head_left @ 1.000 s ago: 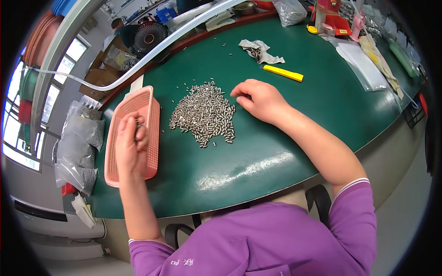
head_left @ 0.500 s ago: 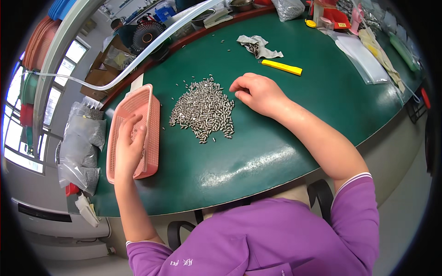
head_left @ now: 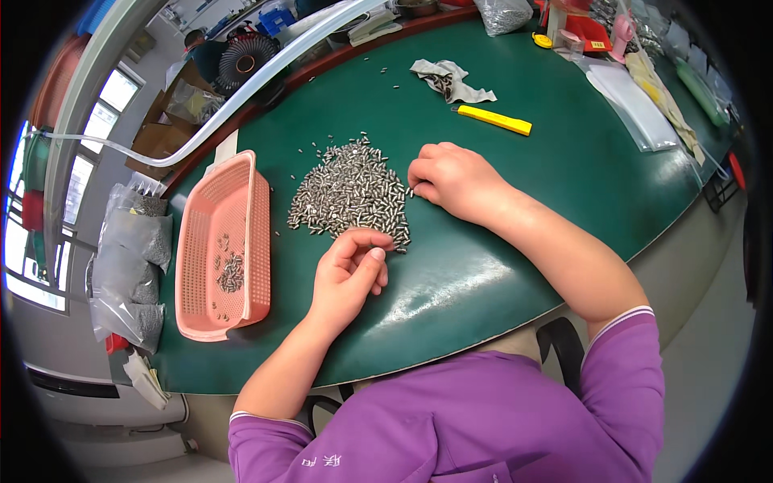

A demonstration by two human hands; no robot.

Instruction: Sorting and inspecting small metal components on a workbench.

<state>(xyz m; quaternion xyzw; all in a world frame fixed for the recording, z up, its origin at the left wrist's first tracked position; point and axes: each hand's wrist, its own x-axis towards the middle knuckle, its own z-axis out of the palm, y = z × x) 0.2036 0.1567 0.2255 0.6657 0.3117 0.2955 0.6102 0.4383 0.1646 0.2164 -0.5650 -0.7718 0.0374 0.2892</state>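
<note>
The left hand (head_left: 348, 276) is hovering with fingers loosely curled, gripping nothing visible, at the near edge of the heap of small silver metal pins (head_left: 352, 196). Beyond, the right hand (head_left: 453, 179) is resting on the heap's right side, fingers curled under, its hold impossible to tell. Left of the left hand, the pink perforated plastic basket (head_left: 205, 241) is sitting on the green table (head_left: 564, 153).

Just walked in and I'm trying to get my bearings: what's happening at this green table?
A person in a purple top sits at a green table sorting a pile of small metal pins. The left hand is at the pile's near edge, fingers curled as if picking pins up. The right hand rests palm down on the pile's right side. A pink basket to the left holds a few pins. A yellow knife lies untouched farther back.
</note>
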